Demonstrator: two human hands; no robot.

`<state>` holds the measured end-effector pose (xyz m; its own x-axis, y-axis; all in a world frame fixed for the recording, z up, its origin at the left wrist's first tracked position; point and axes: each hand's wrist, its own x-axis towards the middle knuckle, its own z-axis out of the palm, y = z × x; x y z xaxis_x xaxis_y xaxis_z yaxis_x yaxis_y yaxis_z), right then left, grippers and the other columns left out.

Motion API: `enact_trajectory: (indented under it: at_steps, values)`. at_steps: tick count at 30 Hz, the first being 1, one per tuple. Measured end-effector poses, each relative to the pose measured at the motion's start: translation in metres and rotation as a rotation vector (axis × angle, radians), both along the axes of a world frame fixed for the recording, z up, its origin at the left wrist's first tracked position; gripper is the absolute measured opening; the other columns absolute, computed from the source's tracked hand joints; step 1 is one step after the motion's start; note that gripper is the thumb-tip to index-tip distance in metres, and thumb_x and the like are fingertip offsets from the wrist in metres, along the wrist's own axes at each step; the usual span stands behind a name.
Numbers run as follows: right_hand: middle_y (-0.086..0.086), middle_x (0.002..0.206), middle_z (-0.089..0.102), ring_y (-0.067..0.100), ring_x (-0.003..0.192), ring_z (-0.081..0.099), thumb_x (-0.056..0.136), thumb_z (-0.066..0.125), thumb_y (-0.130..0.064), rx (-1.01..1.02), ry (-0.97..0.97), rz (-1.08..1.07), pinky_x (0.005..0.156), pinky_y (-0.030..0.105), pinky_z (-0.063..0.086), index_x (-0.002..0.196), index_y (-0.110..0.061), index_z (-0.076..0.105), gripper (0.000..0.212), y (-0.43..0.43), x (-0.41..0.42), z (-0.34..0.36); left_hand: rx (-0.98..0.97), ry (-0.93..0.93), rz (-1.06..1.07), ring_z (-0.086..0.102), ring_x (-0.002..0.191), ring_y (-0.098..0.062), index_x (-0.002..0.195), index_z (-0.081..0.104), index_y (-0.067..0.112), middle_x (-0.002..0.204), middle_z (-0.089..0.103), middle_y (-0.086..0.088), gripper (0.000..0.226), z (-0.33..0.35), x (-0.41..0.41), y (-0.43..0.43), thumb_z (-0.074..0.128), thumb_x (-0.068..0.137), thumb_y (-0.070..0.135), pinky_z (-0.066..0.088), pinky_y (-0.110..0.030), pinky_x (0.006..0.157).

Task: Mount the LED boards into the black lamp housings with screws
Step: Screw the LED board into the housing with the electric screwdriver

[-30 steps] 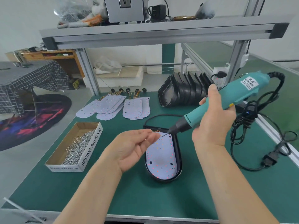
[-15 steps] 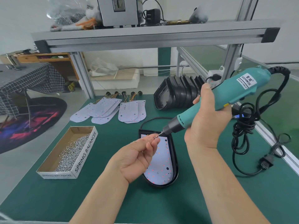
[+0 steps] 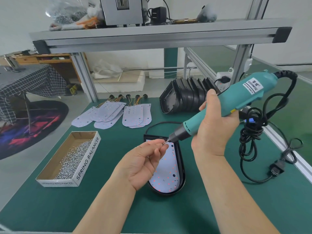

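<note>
A black lamp housing lies on the green mat in front of me with a white LED board seated inside it. My right hand grips a teal electric screwdriver, tilted down to the left above the housing's far end. My left hand pinches a small screw at the driver's bit tip, palm up, over the board's left side. A second screw rests between the fingers of that hand.
An open cardboard box of screws sits to the left. Loose LED boards with wires lie fanned at the back. A row of black housings stands behind. The driver's coiled cable and plug lie at the right.
Both hands have stayed close together over the housing; the driver's tip has come down to meet the screw in my left fingers. The view has shifted slightly.
</note>
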<state>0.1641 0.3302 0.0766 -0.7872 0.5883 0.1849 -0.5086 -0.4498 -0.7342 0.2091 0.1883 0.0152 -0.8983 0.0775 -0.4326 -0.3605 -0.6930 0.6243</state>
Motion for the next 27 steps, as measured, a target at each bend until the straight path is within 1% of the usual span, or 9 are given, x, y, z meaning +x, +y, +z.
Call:
enact_trajectory:
  at_steps: [7, 9, 11, 12, 16, 18, 21, 23, 27]
  values:
    - [-0.007, 0.058, 0.053, 0.01, 0.056, 0.051, 0.09, 0.071, -0.017, -0.034, -0.097, -0.004, 0.061, 0.026, 0.045, 0.083, -0.019, 0.052, 0.02, 0.0, -0.009, -0.006, -0.16, 0.082, 0.012, 0.074, 0.068, -0.016, 0.073, 0.08, 0.003, 0.079, 0.074, -0.017, 0.023, -0.007, 0.003, 0.004, 0.064, 0.083, -0.009, 0.054, -0.013, 0.053]
    - [-0.009, 0.056, 0.053, 0.01, 0.055, 0.051, 0.09, 0.071, -0.016, -0.053, -0.109, 0.009, 0.061, 0.027, 0.045, 0.082, -0.019, 0.051, 0.021, 0.0, -0.013, -0.007, -0.177, 0.108, 0.003, 0.074, 0.069, -0.018, 0.09, 0.08, 0.003, 0.081, 0.074, -0.018, 0.016, -0.004, 0.004, 0.003, 0.071, 0.078, -0.001, 0.055, -0.014, 0.055]
    - [-0.01, 0.055, 0.054, 0.01, 0.055, 0.052, 0.089, 0.071, -0.016, -0.066, -0.107, 0.021, 0.062, 0.029, 0.046, 0.083, -0.018, 0.051, 0.021, -0.001, -0.017, -0.005, -0.26, 0.135, 0.013, 0.072, 0.066, -0.017, 0.11, 0.071, 0.005, 0.08, 0.074, -0.017, 0.036, -0.005, 0.003, -0.006, 0.076, 0.075, 0.014, 0.054, -0.015, 0.055]
    - [-0.01, 0.056, 0.054, 0.01, 0.055, 0.052, 0.089, 0.072, -0.016, -0.064, -0.102, 0.024, 0.062, 0.029, 0.046, 0.083, -0.018, 0.052, 0.021, -0.002, -0.02, -0.004, -0.342, 0.133, 0.051, 0.069, 0.06, -0.015, 0.111, 0.068, 0.006, 0.077, 0.074, -0.016, 0.037, -0.006, 0.0, -0.012, 0.076, 0.079, 0.021, 0.053, -0.016, 0.051]
    - [-0.001, 0.066, 0.057, 0.013, 0.059, 0.053, 0.085, 0.073, -0.019, 0.008, -0.068, 0.005, 0.059, 0.025, 0.047, 0.08, -0.018, 0.054, 0.019, -0.011, -0.03, -0.005, -0.768, 0.011, 0.282, 0.046, 0.042, -0.01, 0.098, 0.066, 0.001, 0.058, 0.062, -0.003, 0.031, -0.025, -0.015, -0.042, 0.071, 0.091, 0.031, 0.031, -0.018, 0.037]
    - [0.0, 0.066, 0.058, 0.014, 0.06, 0.054, 0.08, 0.073, -0.025, 0.066, -0.066, -0.001, 0.058, 0.025, 0.047, 0.078, -0.019, 0.054, 0.02, -0.021, -0.036, -0.009, -0.889, -0.062, 0.183, 0.04, 0.04, -0.011, 0.09, 0.068, 0.0, 0.058, 0.056, -0.002, 0.038, -0.034, -0.018, -0.043, 0.074, 0.087, 0.037, 0.026, -0.019, 0.037]
    - [-0.006, 0.061, 0.055, 0.013, 0.057, 0.051, 0.079, 0.073, -0.027, 0.168, -0.047, 0.014, 0.058, 0.029, 0.047, 0.073, -0.022, 0.053, 0.021, -0.038, -0.041, -0.02, -0.952, -0.141, -0.051, 0.032, 0.042, -0.014, 0.077, 0.058, 0.013, 0.059, 0.047, -0.002, 0.046, -0.037, -0.019, -0.034, 0.08, 0.07, 0.053, 0.021, -0.021, 0.041]
    - [-0.013, 0.059, 0.053, 0.012, 0.057, 0.049, 0.08, 0.073, -0.027, 0.256, -0.03, 0.031, 0.059, 0.031, 0.046, 0.072, -0.024, 0.052, 0.023, -0.049, -0.043, -0.028, -0.973, -0.113, -0.08, 0.025, 0.045, -0.015, 0.073, 0.048, 0.015, 0.064, 0.038, -0.006, 0.05, -0.035, -0.023, -0.032, 0.077, 0.062, 0.055, 0.017, -0.025, 0.045]
    - [-0.015, 0.061, 0.054, 0.013, 0.059, 0.051, 0.08, 0.073, -0.031, 0.331, 0.003, 0.025, 0.061, 0.039, 0.048, 0.073, -0.026, 0.053, 0.022, -0.058, -0.047, -0.035, -0.971, -0.065, -0.116, 0.024, 0.042, -0.012, 0.06, 0.035, 0.023, 0.056, 0.03, 0.004, 0.047, -0.039, -0.029, -0.038, 0.077, 0.077, 0.034, 0.019, -0.023, 0.044]
